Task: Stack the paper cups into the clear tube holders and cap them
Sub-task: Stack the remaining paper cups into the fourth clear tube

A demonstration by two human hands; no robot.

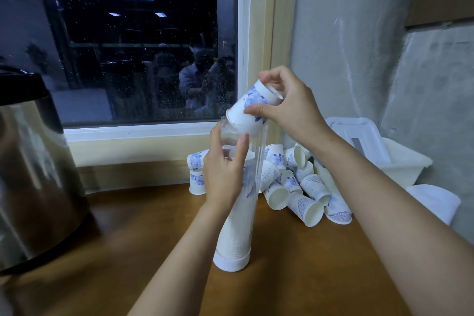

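Note:
A clear tube holder (256, 174) stands on the wooden table with a white cap (230, 261) at its bottom end. A stack of white paper cups fills its lower part. My left hand (223, 169) grips the tube near its top. My right hand (287, 108) pinches a white paper cup with a blue flower print (246, 108), upside down and tilted, its rim at the tube's open mouth. A pile of several loose paper cups (295, 182) lies behind the tube, to the right.
A large steel and black hot-water urn (33, 167) stands at the left. White plastic bins (400, 159) sit at the right against the grey wall. A dark window (133, 43) is behind the table (154, 226).

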